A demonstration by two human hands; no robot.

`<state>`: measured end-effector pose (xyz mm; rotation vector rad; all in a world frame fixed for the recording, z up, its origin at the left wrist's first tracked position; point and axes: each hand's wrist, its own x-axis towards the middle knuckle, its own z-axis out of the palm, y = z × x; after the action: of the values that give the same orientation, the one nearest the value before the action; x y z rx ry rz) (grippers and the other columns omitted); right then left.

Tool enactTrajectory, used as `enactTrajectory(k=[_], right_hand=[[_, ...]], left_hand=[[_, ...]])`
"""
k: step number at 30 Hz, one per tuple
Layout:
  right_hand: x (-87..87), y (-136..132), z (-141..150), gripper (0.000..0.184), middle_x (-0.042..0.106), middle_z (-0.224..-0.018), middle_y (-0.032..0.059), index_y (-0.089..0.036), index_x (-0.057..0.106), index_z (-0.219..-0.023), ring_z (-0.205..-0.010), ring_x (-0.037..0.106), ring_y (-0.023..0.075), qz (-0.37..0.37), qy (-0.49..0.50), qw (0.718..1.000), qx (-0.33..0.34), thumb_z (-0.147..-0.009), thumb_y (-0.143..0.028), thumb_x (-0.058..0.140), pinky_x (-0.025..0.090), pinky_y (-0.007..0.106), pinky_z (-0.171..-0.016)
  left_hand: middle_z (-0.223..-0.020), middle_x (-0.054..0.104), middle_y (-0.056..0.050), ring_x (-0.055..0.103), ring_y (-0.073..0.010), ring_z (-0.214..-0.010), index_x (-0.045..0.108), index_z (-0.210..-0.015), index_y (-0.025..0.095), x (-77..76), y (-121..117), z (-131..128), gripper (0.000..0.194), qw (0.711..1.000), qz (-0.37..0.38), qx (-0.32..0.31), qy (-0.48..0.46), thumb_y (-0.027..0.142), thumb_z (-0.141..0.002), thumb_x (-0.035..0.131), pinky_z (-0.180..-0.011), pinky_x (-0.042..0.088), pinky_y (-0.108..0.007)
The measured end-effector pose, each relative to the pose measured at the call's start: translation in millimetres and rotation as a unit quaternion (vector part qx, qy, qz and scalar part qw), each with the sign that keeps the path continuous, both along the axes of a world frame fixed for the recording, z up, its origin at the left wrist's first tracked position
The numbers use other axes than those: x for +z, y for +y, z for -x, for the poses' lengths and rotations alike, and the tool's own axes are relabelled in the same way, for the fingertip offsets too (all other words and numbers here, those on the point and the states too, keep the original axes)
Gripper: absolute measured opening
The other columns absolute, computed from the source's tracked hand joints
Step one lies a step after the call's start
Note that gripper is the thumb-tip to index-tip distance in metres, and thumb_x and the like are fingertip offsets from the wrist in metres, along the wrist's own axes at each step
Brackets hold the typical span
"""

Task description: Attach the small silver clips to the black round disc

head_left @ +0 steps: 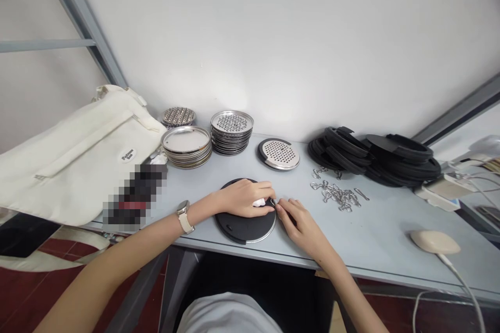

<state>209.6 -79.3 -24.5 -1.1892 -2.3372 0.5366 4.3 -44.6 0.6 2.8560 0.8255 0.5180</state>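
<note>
A round black disc [238, 227] with a silver rim along its lower right lies flat near the table's front edge. My left hand [246, 197] rests across its top, fingers curled around a small white wad [259, 202], whose kind I cannot make out. At the disc's right edge, my right hand [295, 218] pinches with thumb and forefinger beside a dark tab. A bit of bent metal wire, seemingly a wire clip [272, 201], shows at those fingertips, mostly hidden. Loose wire clips [339, 195] lie in a pile to the right.
Behind stand stacked metal grater discs [232, 122] and plain-topped metal discs [186, 140]. One perforated disc in a black holder [280, 153] lies farther back. Black rings [398, 158] are heaped at right, near a corded white mouse-like device [435, 242]. A cream bag [89, 156] occupies the left.
</note>
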Motion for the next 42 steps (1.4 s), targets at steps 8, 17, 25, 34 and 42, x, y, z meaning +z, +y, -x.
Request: enactTrajectory(k=[8, 17, 25, 34, 42], right_hand=[[0.8, -0.3, 0.0, 0.028, 0.055, -0.071, 0.0019, -0.022, 0.046, -0.073, -0.072, 0.048, 0.0179, 0.001, 0.000, 1.000, -0.001, -0.096, -0.028, 0.031, 0.038, 0.033, -0.068], [1.7, -0.1, 0.0, 0.027, 0.056, -0.075, 0.0017, -0.022, 0.044, -0.073, -0.074, 0.050, 0.0183, 0.025, 0.007, 1.000, 0.001, -0.096, -0.028, 0.031, 0.038, 0.033, -0.069], [0.5, 1.2, -1.9, 0.028, 0.051, -0.071, 0.0005, -0.022, 0.041, -0.072, -0.072, 0.047, 0.0174, 0.051, 0.019, 0.999, 0.000, -0.096, -0.030, 0.029, 0.037, 0.032, -0.070], [-1.6, 0.6, -3.0, 0.028, 0.050, -0.072, 0.0009, -0.022, 0.039, -0.073, -0.074, 0.046, 0.0177, 0.067, 0.028, 0.997, -0.004, -0.097, -0.032, 0.027, 0.036, 0.032, -0.070], [-0.8, 1.0, -2.7, 0.029, 0.049, -0.071, 0.0002, -0.022, 0.038, -0.071, -0.073, 0.046, 0.0172, 0.063, 0.029, 0.998, -0.004, -0.097, -0.032, 0.028, 0.035, 0.031, -0.069]], left_hand=[[-0.087, 0.056, -0.002, 0.056, -0.0119, -0.069, 0.055, -0.097, 0.018, 2.3, -1.1, -0.5, 0.021, 1.000, -0.002, -0.003, -0.009, 0.036, -0.088, 0.047, -0.058, 0.038, -0.023], [-0.089, 0.058, -0.003, 0.058, -0.0131, -0.074, 0.057, -0.101, 0.018, -0.3, 1.5, 0.8, 0.022, 1.000, 0.017, -0.016, -0.016, 0.035, -0.089, 0.047, -0.062, 0.040, -0.023], [-0.090, 0.059, -0.004, 0.059, -0.0146, -0.076, 0.057, -0.104, 0.018, 0.3, 1.0, 1.0, 0.025, 1.000, 0.024, -0.011, -0.014, 0.036, -0.089, 0.047, -0.062, 0.040, -0.023], [-0.090, 0.060, -0.004, 0.059, -0.0149, -0.077, 0.057, -0.105, 0.018, 0.2, 1.6, 1.1, 0.027, 1.000, 0.028, -0.011, -0.010, 0.037, -0.089, 0.047, -0.066, 0.042, -0.023], [-0.092, 0.061, -0.004, 0.059, -0.0147, -0.078, 0.057, -0.104, 0.018, -0.1, 1.8, 1.4, 0.026, 0.999, 0.032, -0.009, -0.008, 0.037, -0.089, 0.047, -0.066, 0.041, -0.023]])
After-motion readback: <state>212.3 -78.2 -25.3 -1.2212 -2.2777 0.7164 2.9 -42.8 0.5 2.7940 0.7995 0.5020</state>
